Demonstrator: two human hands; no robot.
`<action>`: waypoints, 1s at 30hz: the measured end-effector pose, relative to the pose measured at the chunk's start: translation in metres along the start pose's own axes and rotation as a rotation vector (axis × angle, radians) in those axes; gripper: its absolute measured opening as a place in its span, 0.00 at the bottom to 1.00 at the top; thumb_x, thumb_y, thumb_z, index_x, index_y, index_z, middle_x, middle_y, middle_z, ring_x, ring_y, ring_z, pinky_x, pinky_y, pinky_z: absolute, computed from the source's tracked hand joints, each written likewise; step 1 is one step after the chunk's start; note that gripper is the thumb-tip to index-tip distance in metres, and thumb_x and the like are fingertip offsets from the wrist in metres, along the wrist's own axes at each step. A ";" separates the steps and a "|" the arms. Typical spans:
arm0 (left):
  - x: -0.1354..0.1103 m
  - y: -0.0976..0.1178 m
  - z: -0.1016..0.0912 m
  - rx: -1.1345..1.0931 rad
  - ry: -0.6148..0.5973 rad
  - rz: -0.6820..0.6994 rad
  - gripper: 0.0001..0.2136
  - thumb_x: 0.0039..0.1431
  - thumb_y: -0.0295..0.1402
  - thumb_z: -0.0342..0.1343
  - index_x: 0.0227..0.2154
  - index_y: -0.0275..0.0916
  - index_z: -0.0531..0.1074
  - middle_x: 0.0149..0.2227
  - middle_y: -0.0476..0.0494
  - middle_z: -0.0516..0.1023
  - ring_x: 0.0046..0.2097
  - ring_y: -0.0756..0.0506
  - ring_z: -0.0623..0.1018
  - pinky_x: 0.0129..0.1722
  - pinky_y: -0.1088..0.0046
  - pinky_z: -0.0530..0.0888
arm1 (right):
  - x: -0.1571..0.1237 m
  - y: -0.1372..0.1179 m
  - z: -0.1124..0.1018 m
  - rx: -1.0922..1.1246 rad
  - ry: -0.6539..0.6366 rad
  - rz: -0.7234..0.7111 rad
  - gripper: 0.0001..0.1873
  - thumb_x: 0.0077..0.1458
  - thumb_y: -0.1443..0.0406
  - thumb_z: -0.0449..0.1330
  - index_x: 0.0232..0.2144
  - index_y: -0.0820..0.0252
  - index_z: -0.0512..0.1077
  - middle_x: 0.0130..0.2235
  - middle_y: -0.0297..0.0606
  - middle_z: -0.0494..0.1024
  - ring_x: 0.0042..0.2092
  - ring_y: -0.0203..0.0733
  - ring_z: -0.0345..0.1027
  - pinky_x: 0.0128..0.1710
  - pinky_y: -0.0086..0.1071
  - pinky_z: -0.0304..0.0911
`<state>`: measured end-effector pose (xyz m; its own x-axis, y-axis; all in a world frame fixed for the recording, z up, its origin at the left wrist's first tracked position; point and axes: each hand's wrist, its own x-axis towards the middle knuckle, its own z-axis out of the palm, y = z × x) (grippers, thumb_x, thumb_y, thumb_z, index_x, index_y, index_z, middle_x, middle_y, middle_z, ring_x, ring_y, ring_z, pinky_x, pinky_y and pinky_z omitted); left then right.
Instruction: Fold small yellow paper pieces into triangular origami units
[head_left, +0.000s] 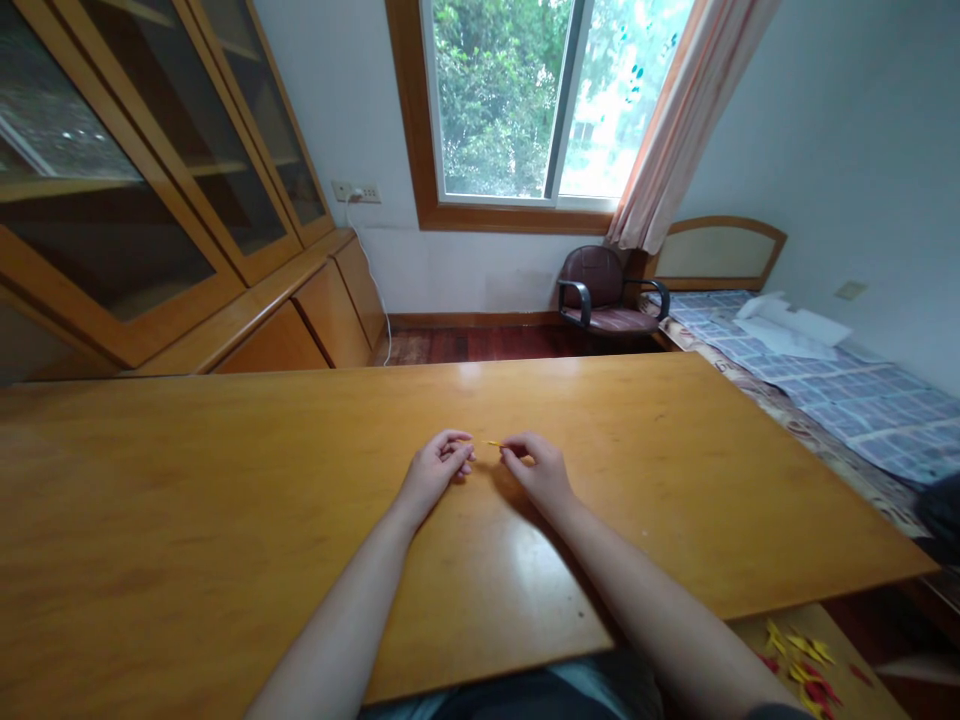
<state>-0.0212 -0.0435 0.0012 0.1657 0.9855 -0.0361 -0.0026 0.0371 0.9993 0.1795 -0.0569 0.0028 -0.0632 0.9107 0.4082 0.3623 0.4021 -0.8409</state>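
Observation:
My right hand (538, 465) pinches a small, thin yellow piece (492, 443) between thumb and forefinger just above the wooden table (225, 520). The piece points left, toward my other hand; its exact kind is too small to tell. Close by on the left, my left hand (439, 465) rests with its fingers curled and its thumb against them. Whether anything is inside those fingers is hidden. A narrow gap separates the yellow tip from the left fingertips.
At the lower right, a pile of yellow and red pieces (806, 660) lies on a lower surface beside the table. Beyond the far edge stand a brown armchair (604, 290) and a bed (825, 380). A glass-fronted cabinet (217, 320) lines the left.

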 end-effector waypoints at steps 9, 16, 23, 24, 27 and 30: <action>-0.012 0.014 0.014 -0.193 -0.073 -0.041 0.23 0.54 0.44 0.60 0.48 0.38 0.66 0.29 0.51 0.73 0.30 0.50 0.76 0.33 0.73 0.74 | -0.007 -0.001 -0.002 -0.191 -0.176 -0.300 0.10 0.61 0.65 0.55 0.39 0.53 0.76 0.38 0.42 0.77 0.40 0.41 0.70 0.42 0.34 0.65; -0.008 0.011 0.015 -0.133 0.024 0.013 0.23 0.50 0.39 0.63 0.49 0.38 0.66 0.25 0.56 0.66 0.29 0.52 0.71 0.33 0.75 0.69 | -0.005 -0.005 0.000 -0.110 -0.272 -0.270 0.12 0.62 0.66 0.53 0.42 0.53 0.75 0.41 0.43 0.76 0.43 0.42 0.70 0.45 0.35 0.65; -0.006 0.008 0.012 0.055 -0.024 0.087 0.26 0.53 0.38 0.60 0.54 0.38 0.63 0.26 0.54 0.68 0.30 0.51 0.69 0.33 0.76 0.65 | 0.005 -0.007 -0.002 0.011 -0.179 -0.021 0.08 0.59 0.62 0.58 0.36 0.57 0.76 0.36 0.39 0.78 0.36 0.40 0.70 0.38 0.33 0.66; -0.006 0.007 0.013 0.072 -0.032 0.096 0.26 0.53 0.38 0.60 0.54 0.38 0.63 0.26 0.54 0.68 0.30 0.51 0.69 0.34 0.76 0.65 | 0.006 -0.007 -0.002 0.016 -0.201 0.013 0.08 0.58 0.60 0.59 0.34 0.58 0.76 0.34 0.38 0.78 0.35 0.39 0.70 0.36 0.32 0.65; -0.006 0.004 0.012 0.092 -0.042 0.118 0.26 0.54 0.39 0.60 0.54 0.38 0.64 0.27 0.54 0.68 0.31 0.51 0.70 0.35 0.75 0.66 | 0.008 -0.006 -0.001 0.019 -0.271 0.079 0.10 0.55 0.59 0.62 0.30 0.60 0.76 0.29 0.36 0.77 0.30 0.37 0.68 0.31 0.30 0.62; -0.005 0.000 0.011 0.084 -0.043 0.136 0.24 0.54 0.39 0.60 0.53 0.38 0.65 0.28 0.53 0.68 0.32 0.50 0.70 0.37 0.75 0.67 | 0.007 -0.005 -0.002 0.063 -0.337 0.144 0.11 0.54 0.58 0.62 0.29 0.60 0.76 0.26 0.34 0.76 0.28 0.35 0.67 0.29 0.28 0.60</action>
<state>-0.0112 -0.0501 0.0015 0.2110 0.9726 0.0981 0.0540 -0.1118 0.9923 0.1789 -0.0525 0.0102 -0.3222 0.9342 0.1530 0.3325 0.2630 -0.9057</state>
